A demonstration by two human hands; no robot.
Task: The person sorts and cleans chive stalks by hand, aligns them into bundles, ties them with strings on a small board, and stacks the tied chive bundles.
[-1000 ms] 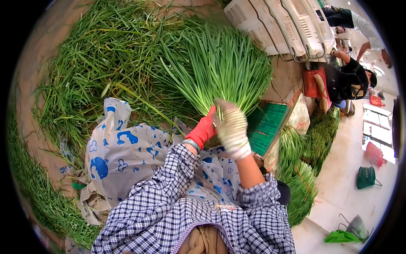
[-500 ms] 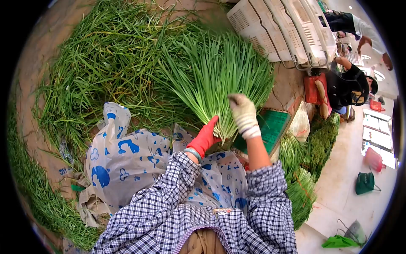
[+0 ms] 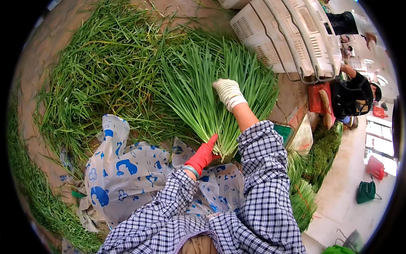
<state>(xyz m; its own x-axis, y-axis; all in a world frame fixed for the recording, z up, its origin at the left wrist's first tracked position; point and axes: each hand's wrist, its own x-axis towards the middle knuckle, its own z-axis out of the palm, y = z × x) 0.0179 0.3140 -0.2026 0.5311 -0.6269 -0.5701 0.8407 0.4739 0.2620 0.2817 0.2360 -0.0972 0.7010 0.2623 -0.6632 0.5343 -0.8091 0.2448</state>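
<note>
A fanned-out bunch of garlic chives spreads away from me, its pale stem ends near my lap. My left hand, in a red glove, is closed round the stems at their base, the thumb lying along them. Over the middle of the green blades is my right hand, in a whitish knitted glove. Its fingers are curled in against the leaves; whatever may be between them is hidden. Beneath my forearms lies a whitish plastic apron with blue printed shapes.
A large heap of loose green blades covers the floor to the left. Stacked white plastic crates stand at the upper right. More tied bunches lie beside my right arm. Another person sits beyond the crates, near a green bag.
My right hand has moved from beside the stems up and left onto the leaves. My left hand still grips the base, slightly lower in view.
</note>
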